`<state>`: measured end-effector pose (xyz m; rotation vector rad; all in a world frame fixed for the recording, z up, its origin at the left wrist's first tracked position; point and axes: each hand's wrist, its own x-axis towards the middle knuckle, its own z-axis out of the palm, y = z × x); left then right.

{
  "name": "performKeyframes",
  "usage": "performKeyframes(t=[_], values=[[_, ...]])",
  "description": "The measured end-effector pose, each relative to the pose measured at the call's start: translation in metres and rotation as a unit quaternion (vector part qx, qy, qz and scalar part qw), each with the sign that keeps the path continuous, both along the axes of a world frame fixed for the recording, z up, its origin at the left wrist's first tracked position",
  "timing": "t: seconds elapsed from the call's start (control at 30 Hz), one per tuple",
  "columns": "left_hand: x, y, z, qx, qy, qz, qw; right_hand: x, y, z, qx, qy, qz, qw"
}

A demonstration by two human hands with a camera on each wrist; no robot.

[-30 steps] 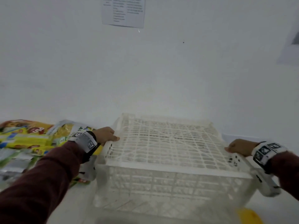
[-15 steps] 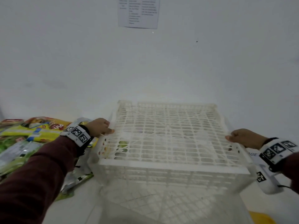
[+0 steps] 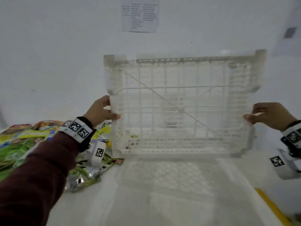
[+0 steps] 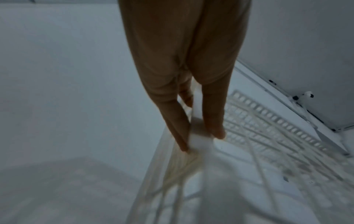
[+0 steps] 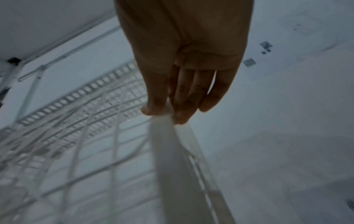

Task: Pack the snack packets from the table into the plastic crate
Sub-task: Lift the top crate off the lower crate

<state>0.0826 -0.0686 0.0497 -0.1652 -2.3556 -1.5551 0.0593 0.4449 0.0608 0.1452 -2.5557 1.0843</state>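
I hold the white plastic crate tipped upright above the surface, its grid base facing me; my left hand pinches its left edge, my right hand its right edge; the snack packets lie left.

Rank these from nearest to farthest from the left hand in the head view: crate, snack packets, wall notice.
1. Crate: gripped at its side by the left hand.
2. Snack packets: on the table, below-left.
3. Wall notice: high on the wall.
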Motion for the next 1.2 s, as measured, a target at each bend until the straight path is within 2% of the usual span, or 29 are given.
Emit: performKeyframes(t=[0.1, 0.17, 0.23, 0.27, 0.3, 0.33, 0.37, 0.4, 0.43, 0.47, 0.5, 0.53, 0.57, 0.6, 0.63, 0.67, 0.7, 0.73, 0.77, 0.83, 0.9, 1.07, 1.13, 1.2], values=[[0.014, 0.012, -0.024, -0.022, -0.046, 0.004, 0.999, 0.019, -0.008, -0.032, -0.02, 0.032, -0.049, 0.998], [0.023, 0.019, -0.041, -0.05, -0.073, 0.026, 0.996, 0.03, -0.016, -0.054, -0.024, 0.024, -0.073, 0.997], [0.031, 0.026, -0.053, -0.066, -0.075, 0.043, 0.994, 0.04, -0.016, -0.077, -0.048, 0.005, -0.073, 0.996], [0.033, 0.028, -0.056, -0.054, -0.075, 0.037, 0.995, 0.046, -0.016, -0.083, -0.076, -0.005, -0.049, 0.996], [0.034, 0.029, -0.057, -0.043, -0.078, 0.023, 0.996, 0.05, -0.011, -0.086, -0.1, -0.056, -0.009, 0.993], [0.036, 0.028, -0.056, -0.027, -0.084, 0.003, 0.996, 0.052, -0.009, -0.087, -0.162, -0.116, 0.069, 0.978], [0.038, 0.026, -0.054, 0.009, -0.091, -0.019, 0.996, 0.05, -0.002, -0.089, -0.221, -0.18, 0.162, 0.945], [0.041, 0.022, -0.05, 0.07, -0.1, -0.034, 0.992, 0.047, 0.006, -0.088, -0.237, -0.211, 0.237, 0.918], [0.044, 0.02, -0.044, 0.141, -0.103, -0.043, 0.984, 0.045, 0.02, -0.083, -0.219, -0.161, 0.238, 0.933], [0.047, 0.017, -0.035, 0.205, -0.096, -0.042, 0.973, 0.043, 0.038, -0.072, -0.242, -0.117, 0.233, 0.935], [0.051, 0.014, -0.025, 0.245, -0.087, -0.043, 0.965, 0.035, 0.057, -0.065, -0.264, -0.067, 0.318, 0.908], [0.055, 0.014, -0.013, 0.253, -0.084, -0.042, 0.963, 0.034, 0.072, -0.059, -0.348, -0.075, 0.381, 0.853], [0.057, 0.014, -0.002, 0.232, -0.092, -0.038, 0.968, 0.046, 0.073, -0.05, -0.42, -0.099, 0.404, 0.807], [0.057, 0.014, 0.008, 0.191, -0.108, -0.031, 0.975, 0.055, 0.067, -0.037, -0.42, -0.107, 0.363, 0.825], [0.057, 0.017, 0.016, 0.146, -0.127, -0.02, 0.981, 0.067, 0.052, -0.023, -0.375, -0.111, 0.282, 0.876], [0.056, 0.019, 0.023, 0.108, -0.147, -0.007, 0.983, 0.064, 0.038, -0.003, -0.373, -0.179, 0.233, 0.88], [0.059, 0.022, 0.03, 0.077, -0.17, 0.004, 0.982, 0.062, 0.031, 0.011, -0.351, -0.185, 0.19, 0.898], [0.062, 0.024, 0.037, 0.052, -0.193, 0.01, 0.98, 0.065, 0.025, 0.02, -0.278, -0.155, 0.138, 0.938], [0.064, 0.025, 0.042, 0.03, -0.21, 0.01, 0.977, 0.07, 0.023, 0.027, -0.223, -0.156, 0.113, 0.956], [0.069, 0.03, 0.05, 0.011, -0.22, 0.001, 0.975, 0.076, 0.023, 0.035, -0.165, -0.172, 0.101, 0.966], [0.076, 0.034, 0.054, 0.036, -0.19, 0.004, 0.981, 0.079, 0.022, 0.039, -0.146, -0.176, 0.076, 0.97], [0.089, 0.036, 0.049, 0.097, -0.127, -0.036, 0.987, 0.089, 0.031, 0.043, -0.179, -0.126, 0.061, 0.974], [0.091, 0.04, 0.04, 0.112, -0.109, -0.044, 0.987, 0.094, 0.038, 0.04, -0.205, -0.106, 0.076, 0.97], [0.092, 0.049, 0.03, 0.135, -0.098, -0.05, 0.985, 0.101, 0.037, 0.034, -0.193, -0.096, 0.097, 0.972]])
